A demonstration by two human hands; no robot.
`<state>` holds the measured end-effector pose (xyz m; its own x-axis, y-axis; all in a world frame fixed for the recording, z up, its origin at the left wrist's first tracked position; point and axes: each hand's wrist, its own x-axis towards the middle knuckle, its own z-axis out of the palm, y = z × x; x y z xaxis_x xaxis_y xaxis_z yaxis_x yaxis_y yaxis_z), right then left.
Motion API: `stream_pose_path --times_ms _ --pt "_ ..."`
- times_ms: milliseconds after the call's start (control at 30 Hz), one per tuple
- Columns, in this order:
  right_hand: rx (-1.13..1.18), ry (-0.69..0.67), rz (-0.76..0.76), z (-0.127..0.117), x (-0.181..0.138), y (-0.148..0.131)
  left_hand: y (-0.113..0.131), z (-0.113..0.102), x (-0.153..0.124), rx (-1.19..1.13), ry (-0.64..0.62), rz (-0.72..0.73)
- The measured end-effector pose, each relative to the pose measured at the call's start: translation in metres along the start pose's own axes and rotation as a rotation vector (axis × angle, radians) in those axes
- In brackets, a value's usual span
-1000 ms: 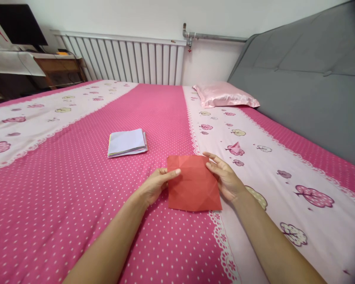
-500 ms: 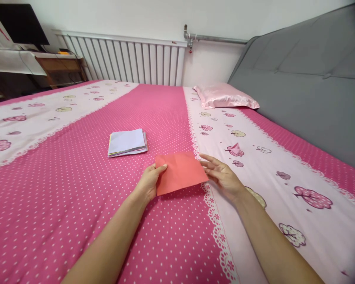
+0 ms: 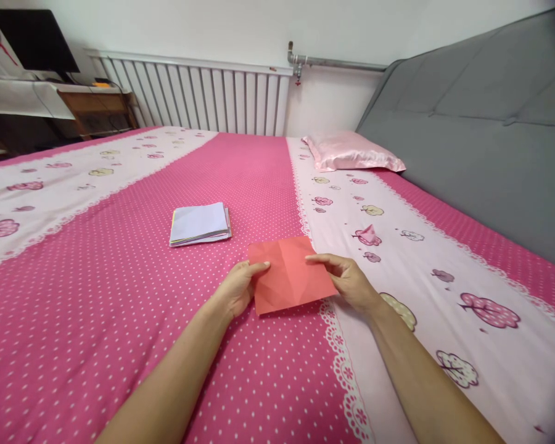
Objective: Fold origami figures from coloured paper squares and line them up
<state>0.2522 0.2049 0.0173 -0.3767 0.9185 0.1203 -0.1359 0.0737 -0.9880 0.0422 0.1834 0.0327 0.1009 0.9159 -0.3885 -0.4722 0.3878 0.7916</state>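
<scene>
A square sheet of red paper (image 3: 290, 280), marked with crossing creases, is held between my two hands above the bed. My left hand (image 3: 240, 287) pinches its left edge, thumb on top and fingers beneath. On the opposite edge my right hand (image 3: 349, 280) grips the sheet the same way, with the fingers partly hidden under it. Beyond my left hand, a stack of coloured paper (image 3: 200, 223) with a pale lilac sheet uppermost lies on the polka-dot bedspread (image 3: 143, 296).
A small pink folded-looking piece (image 3: 369, 234) rests on the pale strip to the right. Farther back lie a pink pillow (image 3: 351, 152) and the grey headboard (image 3: 481, 135). A white radiator (image 3: 198, 92) lines the wall; a desk with a monitor (image 3: 34, 42) stands far left.
My right hand has closed on the right edge of the red paper, where its fingers were spread before. The sheet has shifted slightly right and toward me, and its creases now show clearly.
</scene>
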Motion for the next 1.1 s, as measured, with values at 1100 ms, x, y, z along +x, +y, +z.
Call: stream_pose_path --times_ms 1100 --pt "-0.320 0.492 -0.096 0.025 -0.001 0.010 -0.002 0.001 -0.004 0.085 -0.323 0.286"
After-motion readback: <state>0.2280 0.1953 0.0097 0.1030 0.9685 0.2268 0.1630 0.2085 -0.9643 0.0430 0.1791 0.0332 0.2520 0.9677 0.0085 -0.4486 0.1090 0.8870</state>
